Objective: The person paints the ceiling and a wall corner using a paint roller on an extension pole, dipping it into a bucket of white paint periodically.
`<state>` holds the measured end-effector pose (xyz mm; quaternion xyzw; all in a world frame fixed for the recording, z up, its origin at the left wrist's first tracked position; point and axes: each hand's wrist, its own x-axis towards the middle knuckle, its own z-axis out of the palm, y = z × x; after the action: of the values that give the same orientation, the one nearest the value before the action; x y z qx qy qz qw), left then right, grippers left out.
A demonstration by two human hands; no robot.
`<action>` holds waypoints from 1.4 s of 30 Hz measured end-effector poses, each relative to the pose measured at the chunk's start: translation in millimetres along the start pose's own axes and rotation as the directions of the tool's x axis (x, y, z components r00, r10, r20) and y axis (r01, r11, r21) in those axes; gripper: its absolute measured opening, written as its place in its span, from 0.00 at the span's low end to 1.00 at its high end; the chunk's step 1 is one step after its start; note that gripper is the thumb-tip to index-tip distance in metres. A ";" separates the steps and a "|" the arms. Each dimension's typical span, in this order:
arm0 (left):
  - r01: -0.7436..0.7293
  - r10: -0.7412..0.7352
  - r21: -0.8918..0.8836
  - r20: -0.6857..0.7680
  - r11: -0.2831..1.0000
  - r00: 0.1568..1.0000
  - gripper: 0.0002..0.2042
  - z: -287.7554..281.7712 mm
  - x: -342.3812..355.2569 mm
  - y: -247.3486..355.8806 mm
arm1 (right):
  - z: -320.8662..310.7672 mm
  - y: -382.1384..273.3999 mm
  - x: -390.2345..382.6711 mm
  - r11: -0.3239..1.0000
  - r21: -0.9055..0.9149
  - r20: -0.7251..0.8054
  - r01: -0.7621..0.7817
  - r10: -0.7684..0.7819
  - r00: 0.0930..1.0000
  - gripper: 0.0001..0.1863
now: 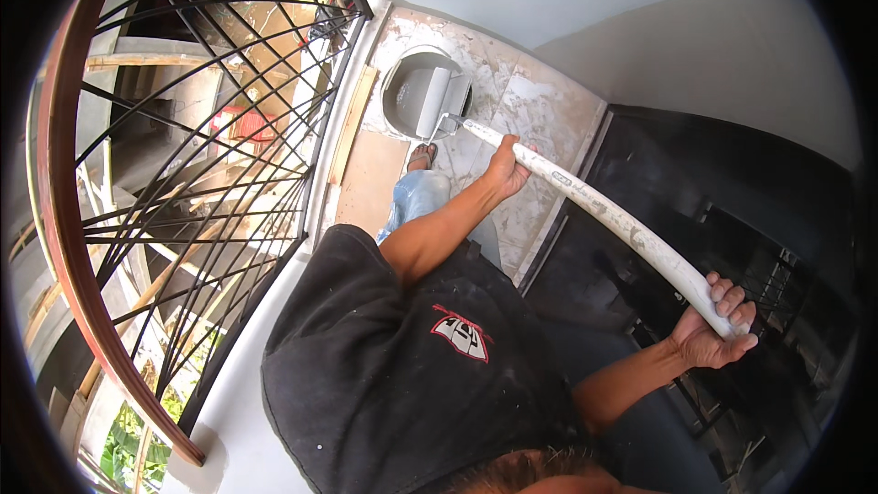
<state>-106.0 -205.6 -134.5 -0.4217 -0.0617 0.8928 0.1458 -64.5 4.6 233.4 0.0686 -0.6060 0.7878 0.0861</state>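
Note:
A paint roller with a pale sleeve (434, 102) rests at the mouth of a round bucket (391, 119), which holds light grey paint. From its wire frame a long white pole (631, 233), stained with paint, runs down to the right. My left hand (508, 171) is closed around this pole near the roller end. My right hand (716, 325) wraps the pole's other end, out to the right. How far the roller dips into the paint cannot be made out.
Left of me stands a railing of black bars (197, 133) with a curved brown handrail (69, 220); a lower area with timber lies beyond. A wooden strip (355, 123) lies along the paint-splashed tiled floor (494, 91). A partly painted wall (640, 27) and a black door-like panel (732, 165) are ahead and right.

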 end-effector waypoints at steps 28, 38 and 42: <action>-0.059 0.057 -0.001 -0.212 0.998 0.976 0.24 -68.9 140.0 150.0 | 172.4 270.8 29.9 0.775 -0.612 0.102 -0.156 0.272 0.957 0.10; -0.165 0.140 -0.098 -0.221 0.981 0.965 0.19 -47.0 97.3 143.5 | 194.7 246.8 37.2 0.841 -0.534 0.195 -0.087 0.222 0.955 0.08; -0.142 0.122 -0.055 -0.264 0.988 0.957 0.18 -69.5 128.8 167.1 | 184.5 278.9 24.5 0.800 -0.573 0.112 -0.177 0.291 0.950 0.07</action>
<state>-164.7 -325.0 -312.4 -0.5433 -0.0465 0.8347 0.0771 -148.8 -242.4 22.8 0.0414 -0.8177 0.5714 -0.0555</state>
